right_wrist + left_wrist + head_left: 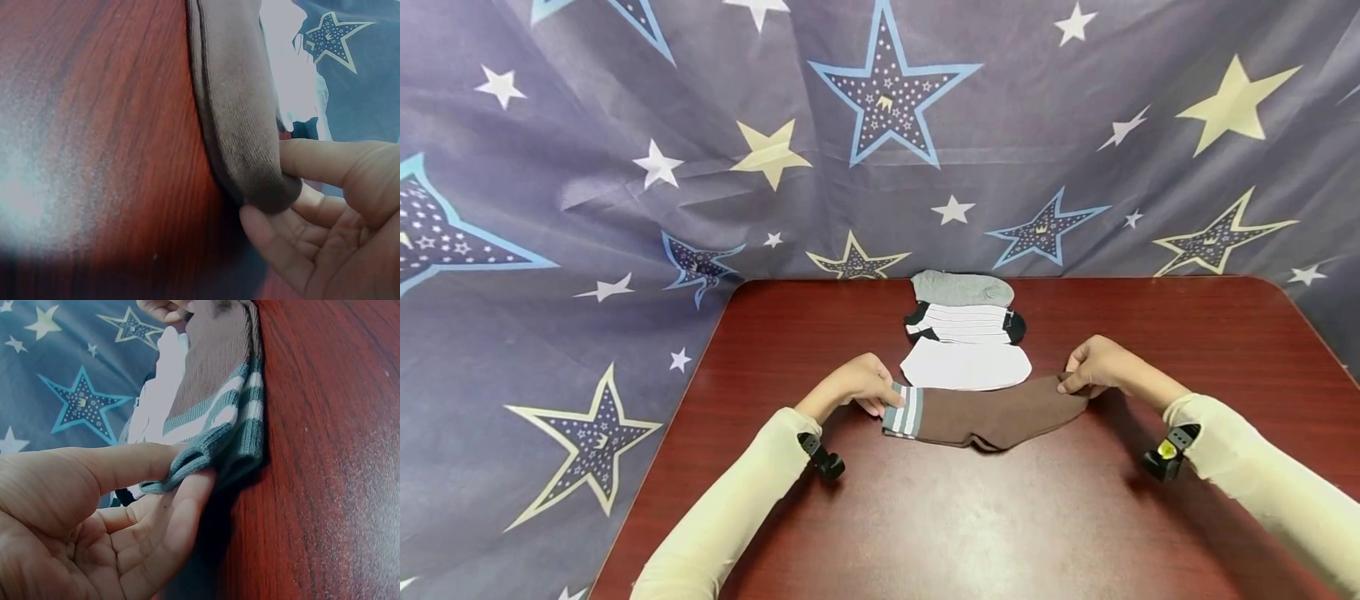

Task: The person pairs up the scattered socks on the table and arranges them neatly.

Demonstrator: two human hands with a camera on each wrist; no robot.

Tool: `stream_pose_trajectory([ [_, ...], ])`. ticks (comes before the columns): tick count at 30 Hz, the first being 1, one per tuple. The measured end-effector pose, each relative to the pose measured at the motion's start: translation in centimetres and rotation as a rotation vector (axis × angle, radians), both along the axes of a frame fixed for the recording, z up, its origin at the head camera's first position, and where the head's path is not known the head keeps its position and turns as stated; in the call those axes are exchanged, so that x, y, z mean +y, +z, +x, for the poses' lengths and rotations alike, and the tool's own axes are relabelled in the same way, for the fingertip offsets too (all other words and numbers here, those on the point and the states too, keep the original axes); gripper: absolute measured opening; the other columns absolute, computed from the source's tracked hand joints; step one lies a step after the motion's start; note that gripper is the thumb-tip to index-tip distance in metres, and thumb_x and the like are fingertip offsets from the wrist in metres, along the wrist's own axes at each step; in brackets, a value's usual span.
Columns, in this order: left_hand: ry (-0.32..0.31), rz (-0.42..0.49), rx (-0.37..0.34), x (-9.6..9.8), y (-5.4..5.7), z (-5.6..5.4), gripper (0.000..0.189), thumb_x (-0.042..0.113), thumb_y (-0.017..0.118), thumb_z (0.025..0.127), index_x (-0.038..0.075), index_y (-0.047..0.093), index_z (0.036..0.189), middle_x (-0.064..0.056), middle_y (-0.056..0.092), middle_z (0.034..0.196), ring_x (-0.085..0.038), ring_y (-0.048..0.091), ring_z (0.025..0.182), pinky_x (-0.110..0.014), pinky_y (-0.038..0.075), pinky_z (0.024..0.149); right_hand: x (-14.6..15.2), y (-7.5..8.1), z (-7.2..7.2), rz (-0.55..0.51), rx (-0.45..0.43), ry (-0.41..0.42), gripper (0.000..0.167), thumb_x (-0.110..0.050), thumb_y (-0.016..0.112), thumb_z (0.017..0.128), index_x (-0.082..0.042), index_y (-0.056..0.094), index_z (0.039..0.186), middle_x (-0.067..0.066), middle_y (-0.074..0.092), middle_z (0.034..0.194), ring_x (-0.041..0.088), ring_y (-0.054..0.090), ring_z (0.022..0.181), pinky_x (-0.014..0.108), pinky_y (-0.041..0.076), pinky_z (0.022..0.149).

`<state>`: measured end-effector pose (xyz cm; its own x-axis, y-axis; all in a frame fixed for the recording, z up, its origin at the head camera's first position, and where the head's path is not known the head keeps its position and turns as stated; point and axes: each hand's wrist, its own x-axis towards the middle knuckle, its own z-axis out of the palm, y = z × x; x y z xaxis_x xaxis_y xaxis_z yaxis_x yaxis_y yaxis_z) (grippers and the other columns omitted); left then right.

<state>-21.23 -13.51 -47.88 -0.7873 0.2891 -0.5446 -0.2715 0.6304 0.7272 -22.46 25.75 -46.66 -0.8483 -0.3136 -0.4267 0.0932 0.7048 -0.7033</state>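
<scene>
A pair of brown socks (pixel 992 412) with grey-blue cuffs and white stripes stretches sideways between both hands, one sock lying on the other. My left hand (pixel 863 385) pinches the cuff end between thumb and fingers; in the left wrist view the striped cuff (pixel 206 447) folds at the fingertips. At the other end my right hand (pixel 1097 367) pinches the toe, and the right wrist view shows the brown toe end (pixel 265 187) between thumb and fingers. Just behind the brown pair lie white socks (pixel 966 365), close to it or touching; I cannot tell which.
Farther back, white-and-black striped socks (pixel 966 323) and grey socks (pixel 962 289) lie flat in a row with the white ones. They rest on a reddish-brown wooden table (pixel 1000 517). A star-patterned cloth (pixel 700 150) hangs behind and along the left side.
</scene>
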Motion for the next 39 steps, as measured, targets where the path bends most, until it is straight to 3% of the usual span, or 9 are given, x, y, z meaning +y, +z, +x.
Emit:
stream_pose_trajectory([
  [16,0.006,-0.079,0.006,1.0,-0.5,0.3,0.039,0.000,0.080,0.079,0.012,0.055,0.052,0.000,0.055,0.046,-0.006,0.053,0.040,-0.017,0.048,0.041,-0.3,-0.3,0.1,0.049,-0.008,0.018,0.022,-0.006,0.085,0.076,-0.003,0.064,0.069,-0.007,0.050,0.059,0.011,0.052,0.062,0.032,0.060,0.060],
  [21,0.017,-0.119,0.003,1.5,0.1,0.0,0.038,-0.001,0.080,0.078,0.011,0.054,0.054,0.000,0.053,0.047,-0.006,0.053,0.040,-0.016,0.047,0.041,-0.6,0.0,-0.4,0.095,0.012,0.024,0.023,-0.008,0.086,0.075,-0.004,0.064,0.068,-0.007,0.049,0.058,0.011,0.054,0.060,0.031,0.059,0.058],
  [28,0.002,-0.172,0.040,1.4,0.9,-0.5,0.040,0.001,0.081,0.078,0.012,0.053,0.052,0.001,0.053,0.047,-0.007,0.054,0.041,-0.017,0.047,0.041,-0.8,0.8,-1.0,0.123,0.015,0.034,0.024,-0.008,0.087,0.076,-0.003,0.064,0.073,-0.003,0.053,0.070,0.013,0.055,0.065,0.033,0.060,0.060],
  [33,0.002,-0.164,0.071,1.0,1.1,-0.6,0.042,0.004,0.084,0.077,0.013,0.052,0.051,0.001,0.052,0.047,-0.007,0.055,0.042,-0.018,0.047,0.043,-0.7,0.9,-1.0,0.142,0.044,0.048,0.024,-0.011,0.088,0.075,-0.002,0.066,0.078,-0.003,0.058,0.070,0.014,0.057,0.064,0.033,0.059,0.060],
  [39,0.026,-0.124,0.074,0.5,0.9,-0.5,0.031,0.006,0.086,0.076,0.010,0.059,0.062,0.000,0.058,0.052,-0.008,0.058,0.046,-0.020,0.052,0.047,-0.7,0.4,-0.6,0.166,0.065,0.063,0.024,-0.014,0.089,0.075,-0.003,0.068,0.077,-0.003,0.059,0.071,0.015,0.058,0.066,0.034,0.059,0.060],
])
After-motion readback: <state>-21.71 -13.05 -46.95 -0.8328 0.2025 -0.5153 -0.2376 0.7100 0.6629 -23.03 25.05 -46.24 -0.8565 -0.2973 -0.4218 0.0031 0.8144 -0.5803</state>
